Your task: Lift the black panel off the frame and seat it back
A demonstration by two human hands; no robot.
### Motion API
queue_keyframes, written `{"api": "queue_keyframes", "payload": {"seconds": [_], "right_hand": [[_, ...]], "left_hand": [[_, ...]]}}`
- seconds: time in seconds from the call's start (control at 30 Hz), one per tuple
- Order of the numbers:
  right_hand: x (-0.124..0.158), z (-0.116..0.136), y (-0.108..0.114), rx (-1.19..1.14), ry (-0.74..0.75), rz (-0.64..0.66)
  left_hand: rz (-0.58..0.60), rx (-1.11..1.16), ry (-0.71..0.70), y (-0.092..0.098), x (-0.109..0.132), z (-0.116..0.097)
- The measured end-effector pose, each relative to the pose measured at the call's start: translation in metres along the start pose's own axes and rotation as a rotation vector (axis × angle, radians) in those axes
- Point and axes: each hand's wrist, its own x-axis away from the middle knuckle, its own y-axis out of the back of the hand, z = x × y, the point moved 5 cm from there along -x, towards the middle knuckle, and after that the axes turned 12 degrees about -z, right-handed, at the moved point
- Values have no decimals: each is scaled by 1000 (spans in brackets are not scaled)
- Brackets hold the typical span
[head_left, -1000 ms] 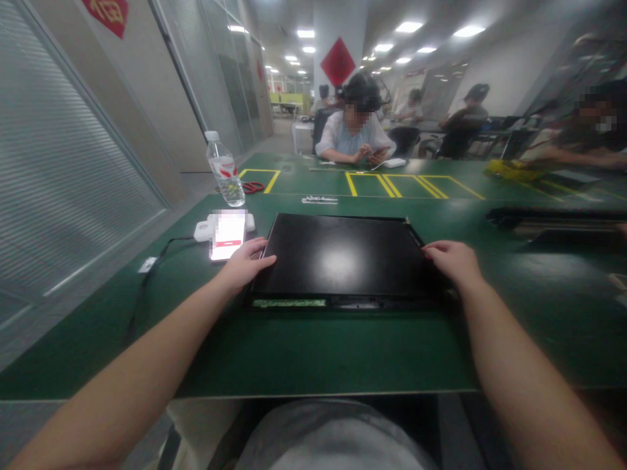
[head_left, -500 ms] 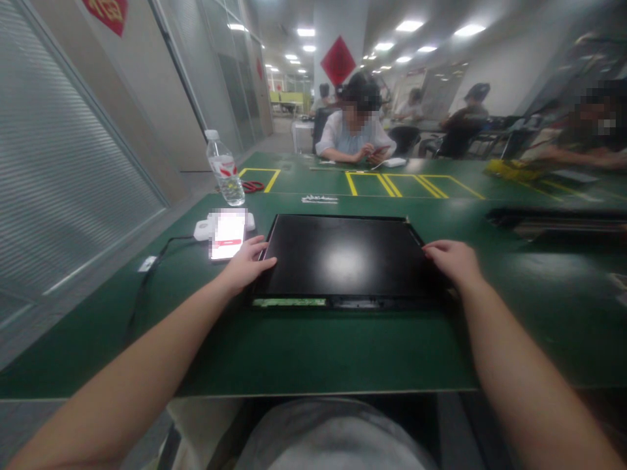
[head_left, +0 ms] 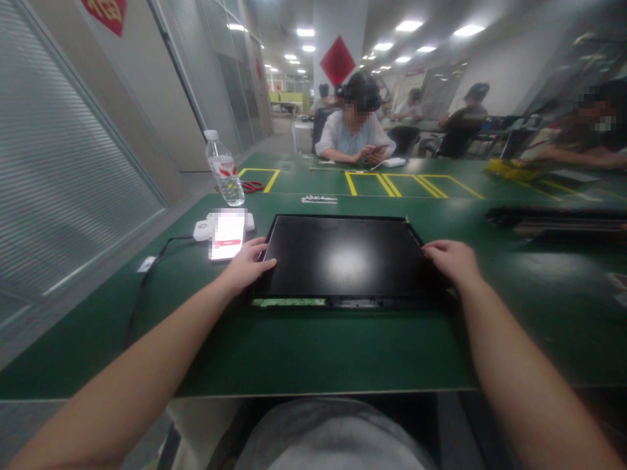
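Observation:
A black display panel (head_left: 343, 258) lies screen-up on the green table in front of me, a ceiling light mirrored in its face. Along its near edge runs a strip of green circuit board (head_left: 289, 302). My left hand (head_left: 248, 264) grips the panel's left edge, thumb on top of the border. At the opposite edge, my right hand (head_left: 453, 261) pinches the side with thumb and index finger; its other fingers are mostly hidden beneath the hand.
Left of the panel, a lit phone (head_left: 228, 234) rests against a white power strip (head_left: 202, 230). Behind it stand a water bottle (head_left: 226, 173) and red-handled scissors (head_left: 253, 187). A dark flat object (head_left: 553, 217) lies at right. Across the table (head_left: 333, 359), a person (head_left: 356, 130) holds a phone.

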Motion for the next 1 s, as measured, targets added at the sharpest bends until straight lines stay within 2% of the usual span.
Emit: {"api": "queue_keyframes", "payload": {"seconds": [0.73,1.0], "right_hand": [[0,1,1,9,4,-16],[1,1,1,11,-14,16]], "left_hand": [[9,-34,-40,-1,-2,1],[14,-66,-69,-2,-3,3]]}}
